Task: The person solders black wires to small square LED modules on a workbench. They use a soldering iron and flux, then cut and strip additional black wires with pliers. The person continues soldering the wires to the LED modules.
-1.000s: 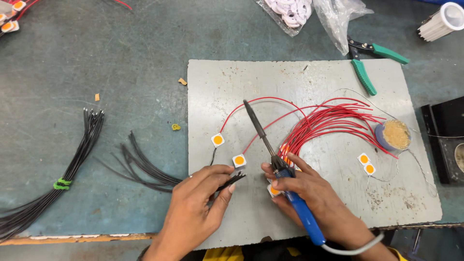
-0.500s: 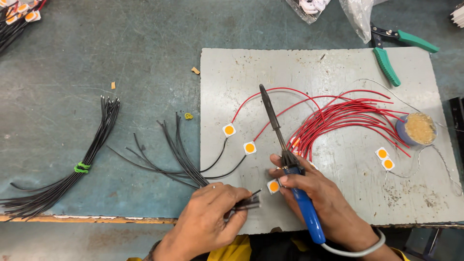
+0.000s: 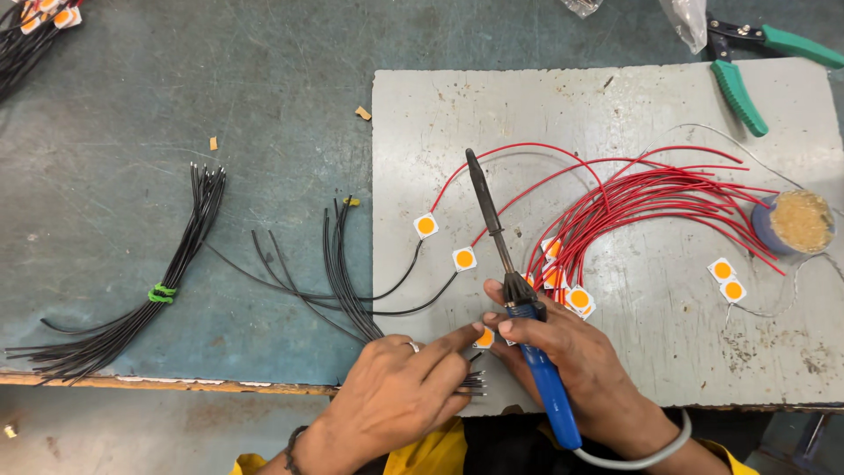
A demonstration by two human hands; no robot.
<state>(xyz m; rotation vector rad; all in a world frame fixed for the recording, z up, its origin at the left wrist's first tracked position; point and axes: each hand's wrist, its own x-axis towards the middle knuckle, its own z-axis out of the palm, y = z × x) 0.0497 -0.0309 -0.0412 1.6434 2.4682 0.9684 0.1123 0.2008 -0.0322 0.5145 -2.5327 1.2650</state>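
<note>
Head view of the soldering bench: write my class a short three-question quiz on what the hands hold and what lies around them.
1. True or false: the right hand holds a blue-handled soldering iron.
2. Which colour are the wires under the left hand? A red, B black, C green.
3. Fill in: the green-handled pliers lie at the grey board's far ____ corner.

Key: 1 true; 2 B; 3 right.

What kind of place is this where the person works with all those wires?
Probably a small electronics workbench. The right hand holds a soldering iron, red wires lead to small orange-centred chips, and green-handled pliers lie nearby.
</note>
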